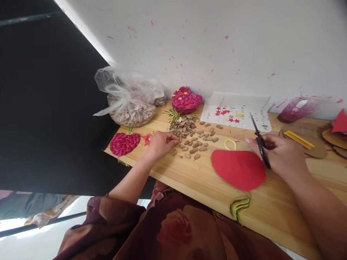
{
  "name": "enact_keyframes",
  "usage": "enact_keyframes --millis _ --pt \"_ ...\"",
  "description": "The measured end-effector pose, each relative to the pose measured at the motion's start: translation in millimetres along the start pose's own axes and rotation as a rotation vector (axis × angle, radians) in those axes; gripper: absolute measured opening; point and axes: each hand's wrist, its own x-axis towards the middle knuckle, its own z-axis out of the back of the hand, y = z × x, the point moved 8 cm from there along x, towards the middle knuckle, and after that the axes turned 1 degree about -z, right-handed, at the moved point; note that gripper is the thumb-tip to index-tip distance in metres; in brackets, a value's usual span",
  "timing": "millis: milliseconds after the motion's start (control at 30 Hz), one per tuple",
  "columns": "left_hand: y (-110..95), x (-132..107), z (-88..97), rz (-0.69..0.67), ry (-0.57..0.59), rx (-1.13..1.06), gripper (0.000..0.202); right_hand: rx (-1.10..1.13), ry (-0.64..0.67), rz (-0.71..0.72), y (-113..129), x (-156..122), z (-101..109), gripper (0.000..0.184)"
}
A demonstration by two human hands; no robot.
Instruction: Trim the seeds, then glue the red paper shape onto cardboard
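Right in the right hand's (282, 157) grip sit the black scissors (260, 142), fingers clamped round the handles, blades pointing toward the wall! Just below that grip, a red paper shape (238, 169) lies flat on the desk (195, 180). Over at the left hand (159, 144), fingertips touch the scattered shells (193, 144); whether that grip has closed on one, can't tell. Beyond it: a pink shell heart (123, 143) and a plastic bag (130, 101).
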Motion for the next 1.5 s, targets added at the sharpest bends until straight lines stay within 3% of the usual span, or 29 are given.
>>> enact_keyframes --millis 133,333,467,567,767,1100,1167,1267,1367,1500 --pt "-5.1 -4.4 5.1 -0.010 -0.047 0.104 0.011 -0.011 0.006 0.003 3.9 0.4 1.0 0.059" --pt "-17.7 -8.9 11.6 -0.131 -0.134 0.158 0.011 -0.011 -0.001 0.026 7.0 0.0 1.4 0.059" --pt "-33.4 -4.1 6.0 -0.277 -0.161 0.215 0.012 -0.015 0.008 0.025 5.8 -0.1 0.2 0.057" --pt "-43.0 3.1 -3.6 -0.363 -0.150 0.308 0.013 -0.006 0.007 0.035 6.5 0.1 0.3 0.055" --pt "-49.4 15.7 -14.0 -0.410 -0.102 0.351 0.011 0.008 0.006 0.046 7.4 -0.4 0.3 0.052" --pt "-53.4 18.3 -14.8 -0.512 -0.056 0.312 0.019 0.030 0.015 0.080 10.5 -3.6 0.4 0.054" --pt "-49.4 19.0 -7.5 -0.456 -0.089 0.195 0.017 0.021 0.013 0.088 12.7 -4.3 1.1 0.054" --pt "-32.9 22.3 0.4 -0.245 -0.085 -0.183 0.020 0.017 0.020 0.095 15.4 -6.5 1.3 0.052" --pt "-18.8 21.7 -4.3 -0.009 -0.001 -0.666 0.027 0.007 0.024 0.133 19.7 -9.8 1.4 0.050" --pt "-26.0 10.1 -20.3 0.203 0.166 -1.160 0.033 -0.028 0.021 0.227 28.5 -16.6 1.2 0.047"
